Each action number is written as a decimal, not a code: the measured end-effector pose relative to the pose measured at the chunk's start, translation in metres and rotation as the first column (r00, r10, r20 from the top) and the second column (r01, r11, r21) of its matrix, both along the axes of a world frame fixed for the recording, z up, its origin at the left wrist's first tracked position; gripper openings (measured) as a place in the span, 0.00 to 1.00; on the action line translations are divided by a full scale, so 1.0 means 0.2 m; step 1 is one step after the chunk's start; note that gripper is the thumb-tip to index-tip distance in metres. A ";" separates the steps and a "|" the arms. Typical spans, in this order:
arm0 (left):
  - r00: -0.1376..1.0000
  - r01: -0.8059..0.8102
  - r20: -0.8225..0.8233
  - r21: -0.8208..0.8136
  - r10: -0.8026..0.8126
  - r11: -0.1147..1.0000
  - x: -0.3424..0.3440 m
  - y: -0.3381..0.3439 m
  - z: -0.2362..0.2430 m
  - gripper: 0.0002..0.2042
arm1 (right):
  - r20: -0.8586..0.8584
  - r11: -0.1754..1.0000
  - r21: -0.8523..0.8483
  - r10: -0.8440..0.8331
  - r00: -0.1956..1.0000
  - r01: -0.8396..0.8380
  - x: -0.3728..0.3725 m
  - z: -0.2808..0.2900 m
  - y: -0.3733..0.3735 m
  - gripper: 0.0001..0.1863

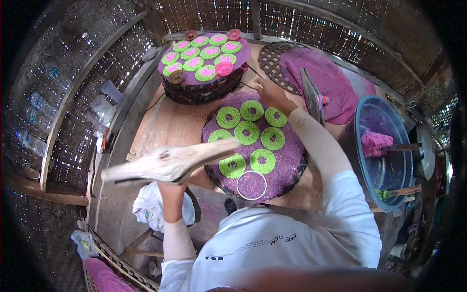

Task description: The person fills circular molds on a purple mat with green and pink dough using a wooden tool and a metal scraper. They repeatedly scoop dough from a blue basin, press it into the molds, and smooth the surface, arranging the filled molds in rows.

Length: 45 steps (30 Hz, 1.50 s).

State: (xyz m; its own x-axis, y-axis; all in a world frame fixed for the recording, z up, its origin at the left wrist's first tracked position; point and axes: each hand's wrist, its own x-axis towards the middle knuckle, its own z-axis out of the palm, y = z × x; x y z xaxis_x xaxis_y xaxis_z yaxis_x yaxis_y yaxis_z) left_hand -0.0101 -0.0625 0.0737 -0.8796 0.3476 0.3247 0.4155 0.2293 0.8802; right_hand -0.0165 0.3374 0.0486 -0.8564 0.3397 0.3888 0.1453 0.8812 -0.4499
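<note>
My left hand [172, 193] grips a long wooden tool [163, 163] from below; it has a wide middle and tapering ends, and its near part hides some of my fingers. My right hand [272, 93] is at the far edge of a round tray [279, 187] covered in speckled purple cloth. Its fingers are curled closed beside a thin dark cord; what they hold, if anything, is too small to name. Several bright green rings of stringy dough [246, 133] lie on the cloth. A thin white hoop [251, 185] rests flat at the tray's near side.
At the back left, a dark round basket [202, 92] bears green rings with pink centres and small dishes [224, 68]. Rightward are a wooden board [312, 95], pink cloth [323, 82] over a woven mat, and a blue tub [384, 177] with pink dough [375, 143].
</note>
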 end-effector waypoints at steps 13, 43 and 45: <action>0.634 0.693 -0.102 0.515 -0.766 0.505 -0.07 0.47 0.43 0.40 | 0.173 0.321 -0.943 0.689 0.703 -0.083 0.92 0.66 -0.61 0.22; 0.276 -0.220 0.192 0.966 -0.942 0.133 0.02 0.49 -0.19 0.15 | 0.779 0.786 -0.565 0.408 0.476 0.251 0.96 0.46 -0.70 0.43; 0.283 -0.235 0.231 0.958 -0.931 0.166 0.04 0.51 -0.18 0.15 | 0.829 0.833 -0.489 0.351 0.435 0.258 0.96 0.50 -0.67 0.44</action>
